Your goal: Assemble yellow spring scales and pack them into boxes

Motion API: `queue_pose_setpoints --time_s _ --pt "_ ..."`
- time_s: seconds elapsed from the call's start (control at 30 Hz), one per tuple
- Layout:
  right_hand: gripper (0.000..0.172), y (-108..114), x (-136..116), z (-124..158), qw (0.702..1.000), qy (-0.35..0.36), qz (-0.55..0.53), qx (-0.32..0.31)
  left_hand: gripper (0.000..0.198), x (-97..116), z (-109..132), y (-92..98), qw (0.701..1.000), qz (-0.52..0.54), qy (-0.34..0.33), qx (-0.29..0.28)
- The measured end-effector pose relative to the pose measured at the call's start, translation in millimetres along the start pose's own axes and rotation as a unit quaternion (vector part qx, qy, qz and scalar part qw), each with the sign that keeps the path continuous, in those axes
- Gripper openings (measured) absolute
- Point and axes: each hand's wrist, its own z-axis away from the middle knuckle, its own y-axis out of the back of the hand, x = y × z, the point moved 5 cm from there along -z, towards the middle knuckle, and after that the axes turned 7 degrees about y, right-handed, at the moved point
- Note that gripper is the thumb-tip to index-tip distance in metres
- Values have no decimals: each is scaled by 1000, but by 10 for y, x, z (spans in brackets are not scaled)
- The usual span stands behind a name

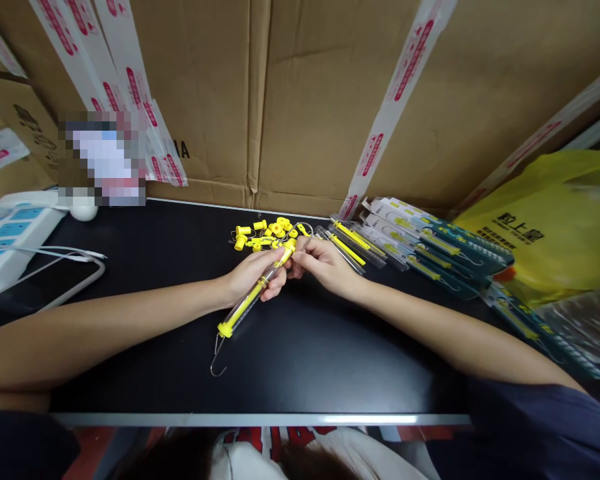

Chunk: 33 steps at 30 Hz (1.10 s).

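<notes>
A spring scale with a clear tube, yellow inside and yellow end caps, lies slanted in my left hand, whose fingers are closed round its upper part. Its metal hook hangs free at the lower end, over the black table. At the upper yellow cap, my right hand pinches a thin bent wire. How that wire joins the cap is hidden by the fingers. Just beyond both hands lies a pile of small yellow plastic parts, some with springs or wire on them.
Clear tubes with yellow strips lie right of the pile, beside several boxed spring scales. A yellow plastic bag stands far right. Cardboard boxes wall the back of the black table. A power strip and cables are left.
</notes>
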Motion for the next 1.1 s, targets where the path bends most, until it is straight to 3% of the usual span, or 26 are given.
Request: queue_pose_setpoints --time_s 0.6,0.87,1.1 --pt "38 -3 -45 35 999 29 -5 -22 48 -2 -36 5 988 39 56 -137" --pt "37 -17 -130 71 996 46 70 -25 44 -26 -24 17 994 14 47 -93" --pt "35 57 0 49 998 -56 -28 22 30 -7 -8 -62 998 -45 -24 -40"
